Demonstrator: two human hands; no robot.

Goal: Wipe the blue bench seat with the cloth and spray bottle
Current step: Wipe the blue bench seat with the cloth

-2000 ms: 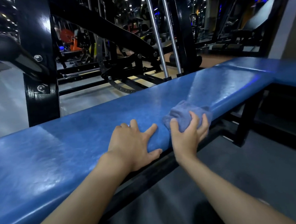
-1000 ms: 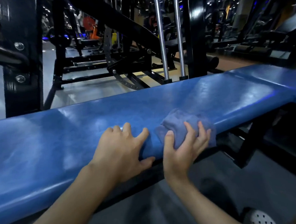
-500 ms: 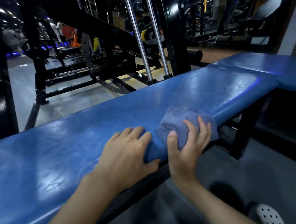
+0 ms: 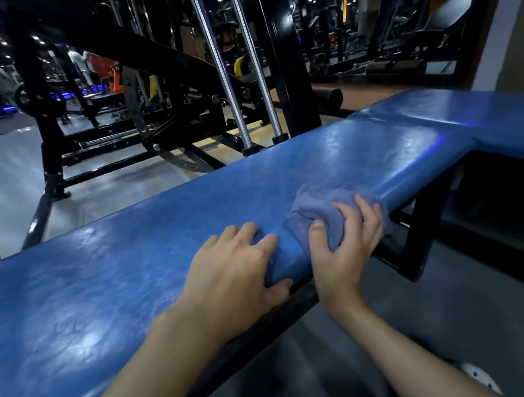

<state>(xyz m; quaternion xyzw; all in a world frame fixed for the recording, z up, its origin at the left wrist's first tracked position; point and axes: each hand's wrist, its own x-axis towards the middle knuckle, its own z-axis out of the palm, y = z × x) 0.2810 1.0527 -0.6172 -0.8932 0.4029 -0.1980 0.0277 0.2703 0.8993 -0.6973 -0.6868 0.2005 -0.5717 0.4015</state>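
Observation:
A long blue bench seat (image 4: 110, 271) runs from lower left to upper right, its padded top shiny with glare. A bunched blue-grey cloth (image 4: 323, 203) lies on the seat's near rounded edge. My right hand (image 4: 345, 248) presses on the cloth with fingers curled over it and the thumb on its left side. My left hand (image 4: 232, 274) lies flat on the seat just left of the cloth, fingers spread, holding nothing. No spray bottle is in view.
A black weight machine (image 4: 166, 90) with chrome rods (image 4: 231, 85) stands right behind the bench. Black frame legs (image 4: 416, 243) hold the seat at the right. A second blue pad (image 4: 465, 112) joins at the far right. Grey floor lies below, with a white shoe (image 4: 481, 378).
The cloth and my right hand stay on the seat's near edge, shifting only slightly. My left hand keeps its place on the seat. The view has swung a little.

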